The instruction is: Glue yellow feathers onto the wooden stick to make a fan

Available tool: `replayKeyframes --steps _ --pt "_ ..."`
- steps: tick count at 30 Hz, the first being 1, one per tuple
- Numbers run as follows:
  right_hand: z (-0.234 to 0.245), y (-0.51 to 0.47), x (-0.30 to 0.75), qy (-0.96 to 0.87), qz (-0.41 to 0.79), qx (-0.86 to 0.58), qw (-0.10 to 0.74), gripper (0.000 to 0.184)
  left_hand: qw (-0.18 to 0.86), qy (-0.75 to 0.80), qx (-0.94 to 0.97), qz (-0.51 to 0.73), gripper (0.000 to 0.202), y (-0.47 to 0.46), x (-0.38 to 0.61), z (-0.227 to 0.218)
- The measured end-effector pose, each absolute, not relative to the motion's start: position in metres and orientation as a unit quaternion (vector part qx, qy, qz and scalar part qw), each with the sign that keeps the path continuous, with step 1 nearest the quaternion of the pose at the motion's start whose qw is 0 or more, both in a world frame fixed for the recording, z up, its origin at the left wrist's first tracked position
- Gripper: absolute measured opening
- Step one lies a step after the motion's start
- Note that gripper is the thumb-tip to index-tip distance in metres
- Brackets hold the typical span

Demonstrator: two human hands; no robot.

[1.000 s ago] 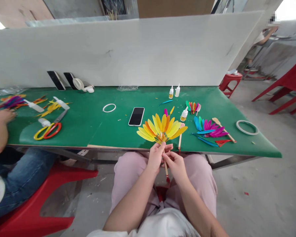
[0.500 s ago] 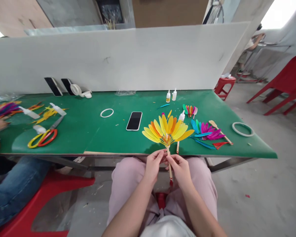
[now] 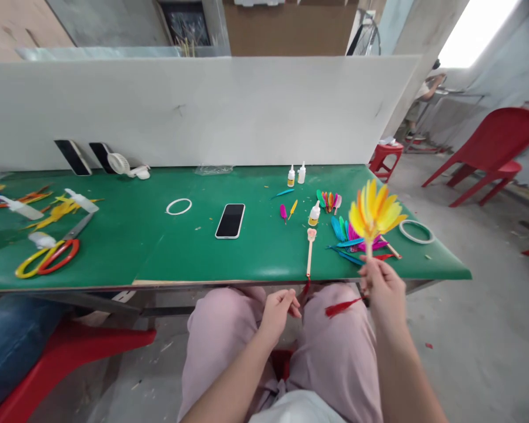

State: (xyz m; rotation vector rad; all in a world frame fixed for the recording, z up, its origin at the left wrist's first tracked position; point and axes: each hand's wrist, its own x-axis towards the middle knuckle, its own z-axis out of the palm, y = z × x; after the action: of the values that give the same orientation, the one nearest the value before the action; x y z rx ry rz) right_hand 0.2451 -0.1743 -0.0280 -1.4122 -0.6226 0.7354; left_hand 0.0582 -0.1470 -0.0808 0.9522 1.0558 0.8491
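Observation:
My right hand (image 3: 383,288) is closed round the wooden handle of a yellow and orange feather fan (image 3: 376,212), held up over the table's right front edge. A red tassel (image 3: 342,308) swings out to the left below it. My left hand (image 3: 281,313) hovers over my lap, fingers curled in and nothing visible in them. On the table between the two hands lies a flat wooden stick (image 3: 310,252) with a patterned head and a red tassel. Behind the fan, partly covered by it, are blue, green and magenta feathers (image 3: 348,234).
Glue bottles (image 3: 314,214) stand near loose feathers (image 3: 283,211). A phone (image 3: 230,221) and a white ring (image 3: 178,206) lie mid-table; another ring (image 3: 417,231) is at the right end. Scissors (image 3: 55,252) lie left, near a seated person's leg (image 3: 22,346). A white panel (image 3: 180,111) borders the back.
The fan has moved right and up in my right hand. My left hand has let go of the handle and stays above my lap. The view has shifted slightly right.

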Motion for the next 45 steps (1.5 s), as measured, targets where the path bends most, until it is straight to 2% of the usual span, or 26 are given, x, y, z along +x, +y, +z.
replayKeyframes --steps 3,4,6,13,17,20,28,35,39,45 --pt "-0.022 -0.172 0.307 -0.286 0.183 -0.679 0.650 0.041 0.718 0.443 0.438 0.310 0.038 -0.150 0.058 -0.101" --pt "-0.019 -0.168 0.328 -0.292 0.148 -0.712 0.621 0.045 0.731 0.436 0.439 0.289 0.038 -0.151 0.058 -0.108" --pt "-0.011 -0.155 0.366 -0.315 0.078 -0.809 0.490 0.050 0.743 0.436 0.436 0.261 0.040 -0.154 0.060 -0.122" --pt "-0.004 -0.056 0.442 -0.373 0.084 -0.874 0.300 0.024 0.708 0.496 0.437 0.250 0.034 -0.155 0.069 -0.144" --pt "-0.023 -0.022 0.460 -0.379 0.097 -0.893 0.222 0.023 0.690 0.522 0.429 0.257 0.042 -0.149 0.068 -0.144" --pt "-0.036 -0.013 0.472 -0.372 0.095 -0.906 0.176 0.025 0.689 0.525 0.429 0.257 0.040 -0.147 0.070 -0.146" --pt "-0.045 -0.005 0.483 -0.375 0.048 -0.920 0.105 0.031 0.682 0.537 0.417 0.271 0.020 -0.143 0.076 -0.156" --pt "-0.036 -0.059 0.457 -0.441 -0.053 -0.890 0.104 0.034 0.629 0.560 0.437 0.315 0.015 -0.140 0.069 -0.158" --pt "-0.040 -0.104 0.443 -0.472 -0.034 -0.877 0.081 0.040 0.595 0.570 0.472 0.312 0.026 -0.147 0.068 -0.152" --pt "-0.047 -0.123 0.434 -0.509 -0.017 -0.860 0.031 0.034 0.579 0.579 0.478 0.318 0.047 -0.153 0.066 -0.148"
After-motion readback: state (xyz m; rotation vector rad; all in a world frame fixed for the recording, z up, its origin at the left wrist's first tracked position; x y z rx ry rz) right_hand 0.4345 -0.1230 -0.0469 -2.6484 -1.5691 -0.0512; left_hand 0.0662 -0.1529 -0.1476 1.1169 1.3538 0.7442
